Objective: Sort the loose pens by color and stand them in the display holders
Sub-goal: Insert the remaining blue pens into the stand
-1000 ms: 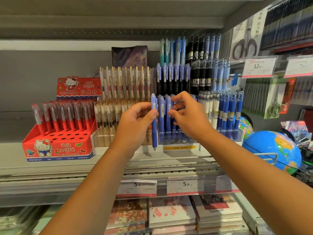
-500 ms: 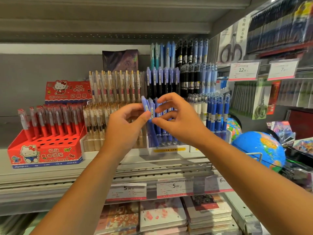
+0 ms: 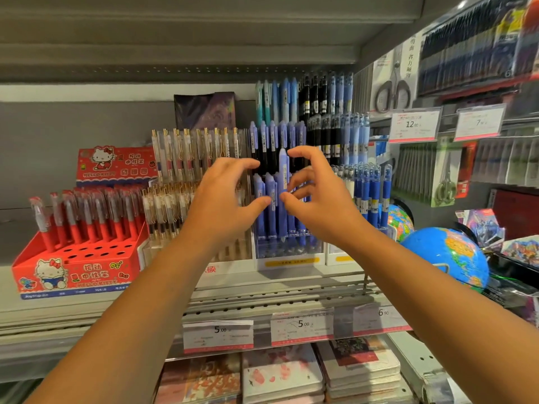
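Sorting looks well along: the blue holder (image 3: 287,252) on the shelf (image 3: 262,284) is packed with blue pens in tidy rows, the red pens (image 3: 87,214) stand in the back rows of their red box (image 3: 78,269) with its front holes empty, and the clear pens (image 3: 189,150) fill the tiers between them. One blue pen (image 3: 283,167) is not yet seated. It stands upright above its neighbours in the front rows of the blue holder, with its tip just at the holder's top plate, so what is left here, by my judgement, is to drop it into a hole. I see no other loose pen, and whether more wait out of view I cannot tell. The right hand (image 3: 323,205) has the grip: its thumb lies across the front of the barrel and the middle fingers curl in beside it in what looks like a light pinch, while the index finger arches free above the cap. The left hand (image 3: 224,199) hovers just beside the pen, fingers spread in a wide curve, holding nothing.
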A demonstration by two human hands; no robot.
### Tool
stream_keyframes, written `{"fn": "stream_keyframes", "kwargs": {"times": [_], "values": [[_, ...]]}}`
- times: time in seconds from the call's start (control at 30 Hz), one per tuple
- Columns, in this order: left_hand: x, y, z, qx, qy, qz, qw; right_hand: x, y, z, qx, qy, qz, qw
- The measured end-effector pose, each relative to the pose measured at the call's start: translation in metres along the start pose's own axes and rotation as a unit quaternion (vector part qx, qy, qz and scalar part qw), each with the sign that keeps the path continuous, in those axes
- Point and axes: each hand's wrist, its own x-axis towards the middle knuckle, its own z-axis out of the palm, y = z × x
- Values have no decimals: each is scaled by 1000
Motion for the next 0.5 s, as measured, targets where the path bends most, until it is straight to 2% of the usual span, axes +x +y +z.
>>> {"fn": "stream_keyframes", "kwargs": {"times": [0.1, 0.17, 0.3, 0.5], "values": [[6, -7, 2, 175, -47, 64, 981, 4, 8, 0, -26, 37, 7, 999], [10, -10, 6, 239, -77, 78, 965, 7, 12, 0, -34, 58, 14, 998], [13, -17, 15, 283, -117, 76, 949, 9, 19, 7, -44, 70, 28, 996], [11, -20, 19, 280, -91, 93, 951, 5, 27, 18, -105, 7, 59, 993]]}}
